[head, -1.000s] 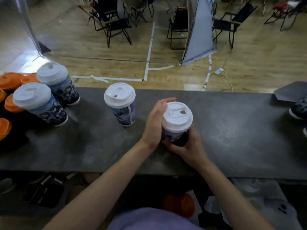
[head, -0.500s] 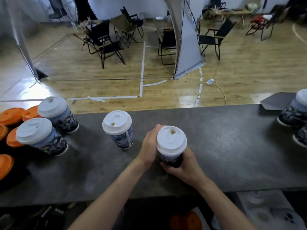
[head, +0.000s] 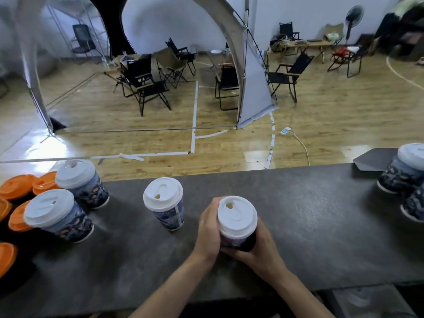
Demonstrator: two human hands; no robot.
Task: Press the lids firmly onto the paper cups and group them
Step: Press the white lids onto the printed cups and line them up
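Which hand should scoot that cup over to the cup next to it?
Probably the right hand: it wraps the held cup from its right and can slide it left toward the middle cup. The left hand sits between them, in the way.

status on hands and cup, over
Left hand and right hand both grip the cup, lid on. Next cup stands apart to its left. Nothing between them.

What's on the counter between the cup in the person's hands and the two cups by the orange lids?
In the head view, a single lidded cup stands there, left of the held cup, with grey countertop around it.
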